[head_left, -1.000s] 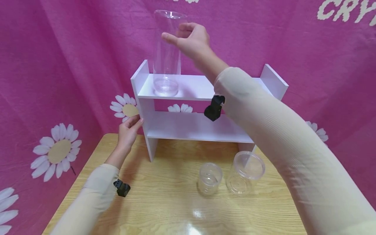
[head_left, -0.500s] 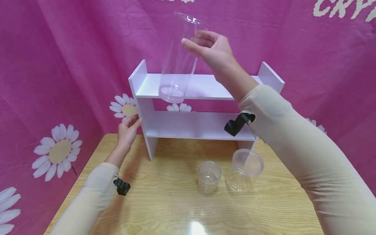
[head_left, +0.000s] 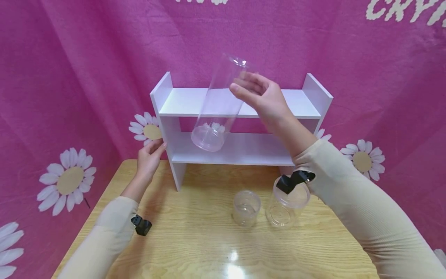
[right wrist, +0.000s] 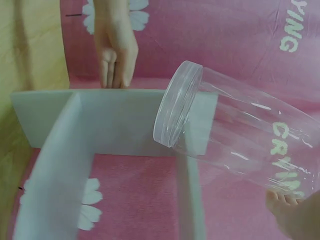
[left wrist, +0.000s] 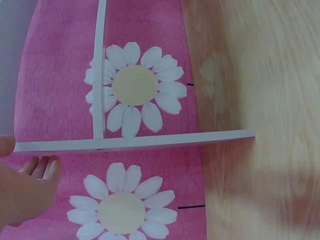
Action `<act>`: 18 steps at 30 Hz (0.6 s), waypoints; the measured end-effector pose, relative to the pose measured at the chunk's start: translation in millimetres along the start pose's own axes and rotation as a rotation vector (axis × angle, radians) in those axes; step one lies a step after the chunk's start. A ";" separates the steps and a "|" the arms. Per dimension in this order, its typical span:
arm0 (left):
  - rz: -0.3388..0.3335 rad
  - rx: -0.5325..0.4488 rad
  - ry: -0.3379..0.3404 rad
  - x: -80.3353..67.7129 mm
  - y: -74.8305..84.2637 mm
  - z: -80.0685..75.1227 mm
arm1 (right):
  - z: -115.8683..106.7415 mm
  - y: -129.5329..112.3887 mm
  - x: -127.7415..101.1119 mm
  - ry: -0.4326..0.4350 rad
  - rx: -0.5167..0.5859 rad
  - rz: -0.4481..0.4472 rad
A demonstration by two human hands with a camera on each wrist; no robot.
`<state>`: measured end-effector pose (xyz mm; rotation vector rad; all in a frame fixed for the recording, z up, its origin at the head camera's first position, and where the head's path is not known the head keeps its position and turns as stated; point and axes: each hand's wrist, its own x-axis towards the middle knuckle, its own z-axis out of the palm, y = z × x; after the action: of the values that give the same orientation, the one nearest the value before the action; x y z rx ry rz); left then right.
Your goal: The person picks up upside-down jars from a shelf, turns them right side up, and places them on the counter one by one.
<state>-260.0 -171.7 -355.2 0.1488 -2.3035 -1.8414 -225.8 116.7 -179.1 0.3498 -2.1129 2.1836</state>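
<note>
My right hand (head_left: 268, 99) grips a tall clear plastic jar (head_left: 216, 110) near its upper end. The jar tilts in front of the white two-tier shelf (head_left: 184, 101), its lower end left of the hand and level with the lower tier. In the right wrist view a thick clear band (right wrist: 177, 107) rings that lower end. At the shelf's left side panel (head_left: 170, 133), my left hand (head_left: 148, 159) touches the outer face with relaxed fingers. Its thumb (left wrist: 6, 145) lies by the panel's edge in the left wrist view.
On the wooden table (head_left: 195, 240), a small clear tub (head_left: 246, 209) and a larger clear jar (head_left: 283, 209) stand before the shelf's right half. Pink cloth (head_left: 104, 46) with white daisies hangs behind and at the left.
My right hand has lifted the tall jar off the upper tier and brought it forward, right and down, tilting it. My left hand has stayed at the side panel.
</note>
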 end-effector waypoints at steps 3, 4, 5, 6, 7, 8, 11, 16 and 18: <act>-0.007 0.014 -0.001 -6.6 -0.5 -4.3 | -5.3 10.8 -6.6 0.001 0.004 0.012; -0.010 0.022 0.000 -8.7 -1.0 -5.9 | -7.3 14.3 -8.7 -0.002 0.014 0.017; -0.015 0.032 0.000 -11.0 -1.5 -7.4 | -9.4 17.8 -10.6 -0.004 0.028 0.022; -0.020 0.037 -0.002 -13.2 -2.3 -8.9 | -11.5 21.4 -12.6 -0.006 0.037 0.026; -0.024 0.045 -0.006 -15.8 -2.9 -10.0 | -13.4 25.2 -14.6 -0.007 0.041 0.027; -0.027 0.054 -0.009 -18.3 -3.6 -11.0 | -15.3 28.9 -16.5 -0.008 0.053 0.031; -0.036 0.090 -0.024 -26.3 -5.8 -13.4 | -19.5 40.9 -22.5 -0.014 0.109 0.030; -0.032 0.153 -0.041 -39.5 -7.8 -12.2 | -24.2 63.3 -31.5 0.002 0.235 0.019; -0.020 0.163 -0.057 -43.8 -7.4 -10.0 | -26.1 71.9 -35.2 0.008 0.266 0.019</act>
<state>-215.5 -174.3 -364.0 0.1439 -2.4995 -1.6860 -210.0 142.9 -257.5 0.3393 -1.8296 2.4763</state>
